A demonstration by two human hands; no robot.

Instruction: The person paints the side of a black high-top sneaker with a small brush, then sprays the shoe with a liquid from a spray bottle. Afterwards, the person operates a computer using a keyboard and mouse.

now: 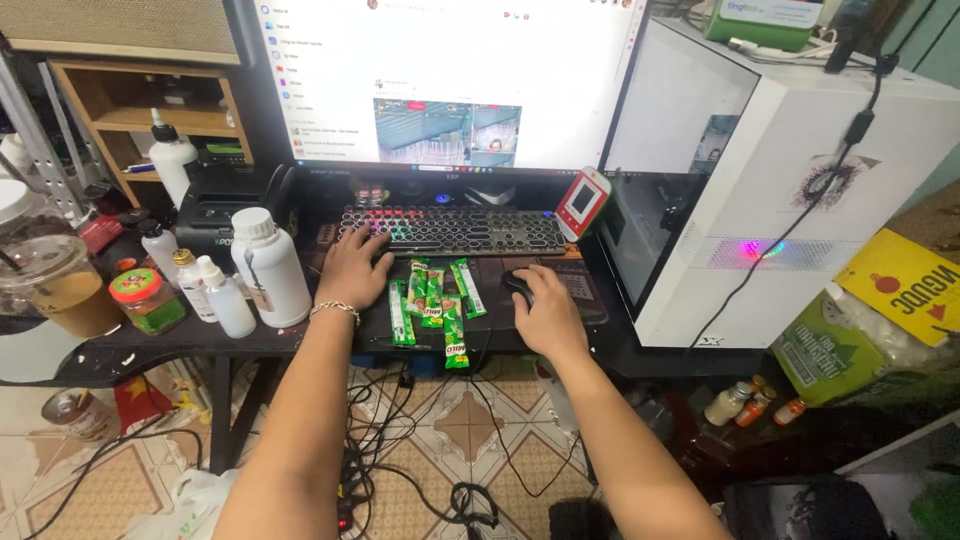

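Left hand (352, 268) in the middle of the frame, grip loose, fingers flat on the black glowing round-key keyboard (452, 229), right hand (545, 312) grip cupped around the black computer mouse (517, 284), green snack sachets (435, 300) between them on the dark worktop (150, 345), tall white plastic bottle (270, 265) at left

- A home computer corner: a large bright monitor (450, 80) above a backlit round-keyed keyboard (452, 230) on a cluttered black table (150, 345).
- A white tower computer case (800, 190) alongside.
- Tangled black cables (400, 450) on the patterned tiled floor (470, 425).
- Wooden shelving (120, 110) behind.
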